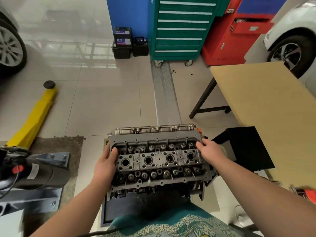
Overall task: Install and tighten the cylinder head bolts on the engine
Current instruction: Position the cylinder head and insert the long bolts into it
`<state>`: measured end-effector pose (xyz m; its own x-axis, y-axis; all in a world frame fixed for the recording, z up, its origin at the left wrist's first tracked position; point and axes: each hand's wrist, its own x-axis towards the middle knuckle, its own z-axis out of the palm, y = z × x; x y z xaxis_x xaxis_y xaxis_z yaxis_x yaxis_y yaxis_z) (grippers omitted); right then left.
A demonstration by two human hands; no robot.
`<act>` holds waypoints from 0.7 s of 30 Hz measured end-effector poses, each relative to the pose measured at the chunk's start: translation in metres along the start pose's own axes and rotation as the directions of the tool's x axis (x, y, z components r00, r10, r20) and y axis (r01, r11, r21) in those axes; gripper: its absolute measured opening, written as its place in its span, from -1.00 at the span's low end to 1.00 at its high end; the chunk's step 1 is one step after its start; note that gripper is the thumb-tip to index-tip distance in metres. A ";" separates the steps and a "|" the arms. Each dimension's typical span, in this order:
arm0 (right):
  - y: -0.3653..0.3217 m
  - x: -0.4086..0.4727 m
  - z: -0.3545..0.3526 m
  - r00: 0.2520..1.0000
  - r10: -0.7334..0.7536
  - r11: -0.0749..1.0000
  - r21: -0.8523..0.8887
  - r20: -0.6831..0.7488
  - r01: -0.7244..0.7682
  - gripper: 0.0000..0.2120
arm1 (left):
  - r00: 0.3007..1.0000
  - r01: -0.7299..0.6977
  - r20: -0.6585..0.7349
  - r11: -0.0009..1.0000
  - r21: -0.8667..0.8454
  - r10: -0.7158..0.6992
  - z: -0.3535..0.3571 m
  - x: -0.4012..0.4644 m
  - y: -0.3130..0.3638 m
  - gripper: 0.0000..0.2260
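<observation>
floor: tiled shop floor (pixel 106 103), your engine sits low on it, right in front of you.
table: tan table (pixel 266 100) to your right, well apart from the engine; black stool (pixel 246 147) just beside the engine's right end.
cabinets: green drawer cabinet (pixel 179 28) and red cabinet (pixel 239 36) at the far wall.
lift arm: yellow lift arm (pixel 34 117) on your left, near but not touching the engine.
engine: engine (pixel 153 192) on a dark stand, block mostly hidden under the head.
head: cylinder head (pixel 159 159) lies flat on top of the block, valve springs and four plug wells facing up.
left hand: your left hand (pixel 106 165) grips the head's left end, fingers curled over the edge.
right hand: your right hand (pixel 212 151) holds the right end, fingers bent onto the top face, thumb side hidden.
bolts: none seen, no wrench either; bolt holes look empty, though small and dark so can't be sure.
progress: looks like you're only seating or aligning the head. All bolting seems left: drop bolts in, run them down, tighten.
orange tool: blurred orange thing (pixel 306 194) at far right, can't tell what it is.
</observation>
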<state>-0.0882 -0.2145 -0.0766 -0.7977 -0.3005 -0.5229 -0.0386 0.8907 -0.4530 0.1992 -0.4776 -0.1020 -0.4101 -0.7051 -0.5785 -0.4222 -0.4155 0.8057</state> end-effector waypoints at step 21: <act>0.248 -0.184 -0.013 0.764 0.430 0.888 0.378 -0.482 -0.261 -0.58 | 0.528 -0.731 0.837 0.578 0.362 0.143 0.216 -0.140 0.108 -0.94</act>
<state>0.0413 0.0657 -0.0835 -0.9157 0.3177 -0.2461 0.4017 0.7406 -0.5387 0.0366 -0.2998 0.0384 -0.9537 0.0499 -0.2965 -0.2367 0.4835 0.8427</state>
